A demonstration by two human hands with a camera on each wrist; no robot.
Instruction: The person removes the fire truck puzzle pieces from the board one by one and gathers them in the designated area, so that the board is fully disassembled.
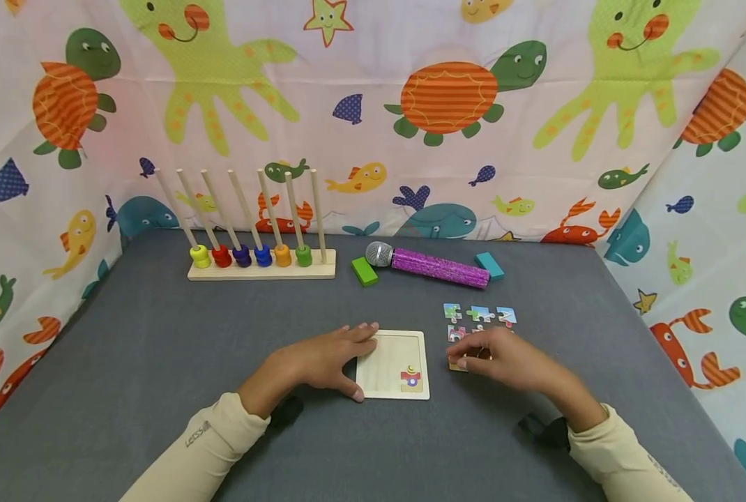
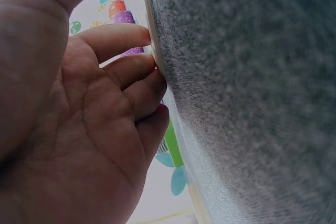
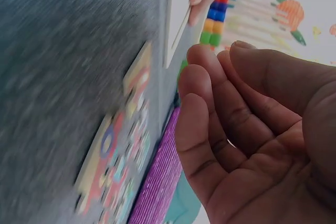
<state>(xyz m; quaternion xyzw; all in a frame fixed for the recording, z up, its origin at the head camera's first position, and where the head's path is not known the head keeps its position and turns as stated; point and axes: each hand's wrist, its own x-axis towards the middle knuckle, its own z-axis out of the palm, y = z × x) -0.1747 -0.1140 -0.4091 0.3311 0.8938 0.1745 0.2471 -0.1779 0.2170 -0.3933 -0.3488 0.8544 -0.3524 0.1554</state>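
My left hand (image 1: 324,359) rests along the left side of a square wooden puzzle tray (image 1: 382,366), thumb at its lower corner and fingers spread at its upper corner. One joined bit of puzzle (image 1: 412,378) with red and blue print lies in the tray's lower right. To the right, my right hand (image 1: 509,359) hovers over loose jigsaw pieces (image 1: 480,314), hiding some of them. In the right wrist view its fingers (image 3: 191,124) are loosely bent, with nothing between them and the thumb; pieces (image 3: 100,156) lie on the table beside them.
Behind the tray lie a purple glitter microphone (image 1: 438,268), a green block (image 1: 364,272) and a blue block (image 1: 489,265). A wooden peg stand (image 1: 260,274) with coloured rings stands at the back left. A printed cloth (image 1: 373,160) hangs behind the grey table (image 1: 178,362).
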